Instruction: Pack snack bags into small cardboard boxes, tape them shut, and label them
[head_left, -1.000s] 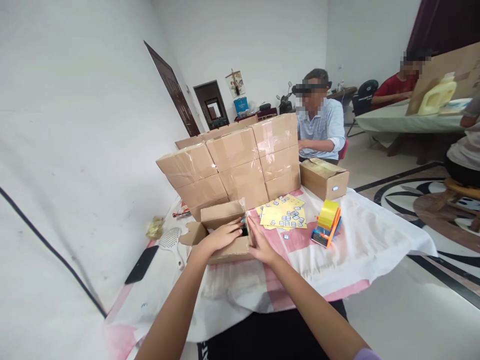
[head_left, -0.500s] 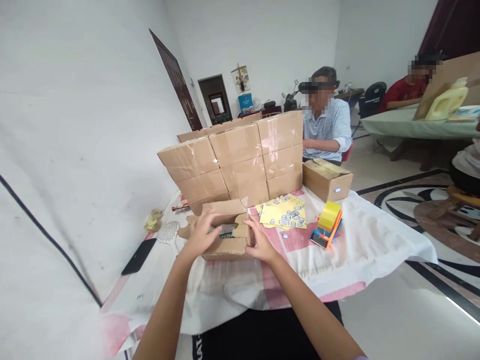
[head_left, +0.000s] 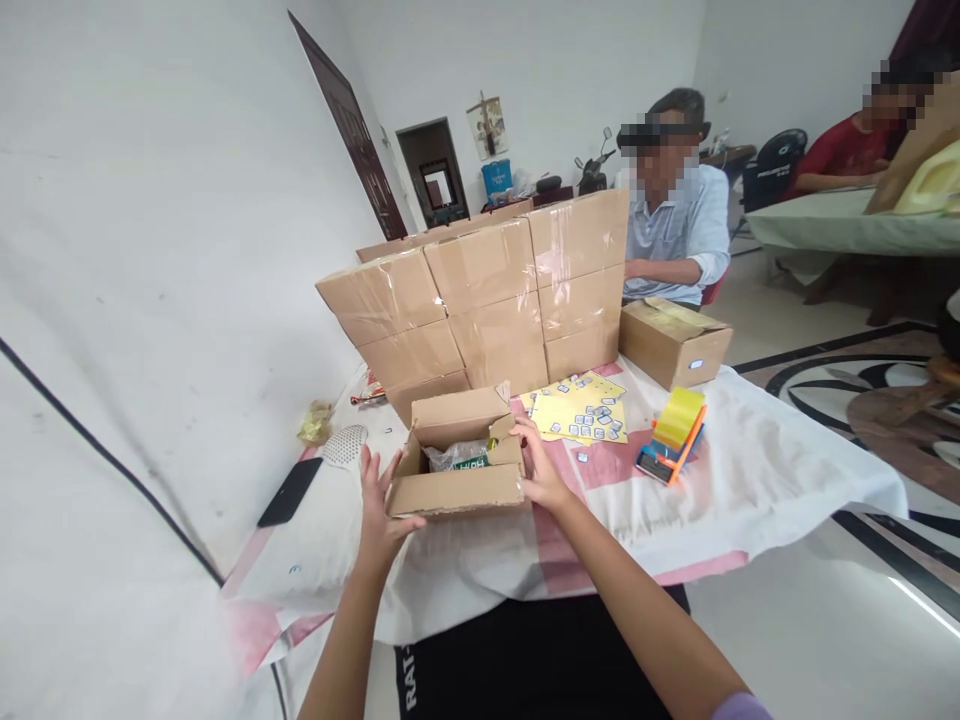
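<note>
An open cardboard box stands on the cloth in front of me, flaps raised along its sides. Inside lie clear plastic wrapping and a green item with white lettering. At the box's left end is my left hand, fingers spread and thumb by the front flap. Whether those fingers press on the cardboard I cannot tell. My right hand grips the right end, its fingertips at the small end flap.
Taped cardboard boxes stand stacked behind. Yellow sheets with small labels, an orange-blue tape dispenser and a closed box are to the right. A perforated white utensil and a black phone-like slab lie left. A person sits opposite.
My left hand has left the box's inside and moved to its left end. The contents now show. My right hand stays at the right end. The view has shifted slightly.
</note>
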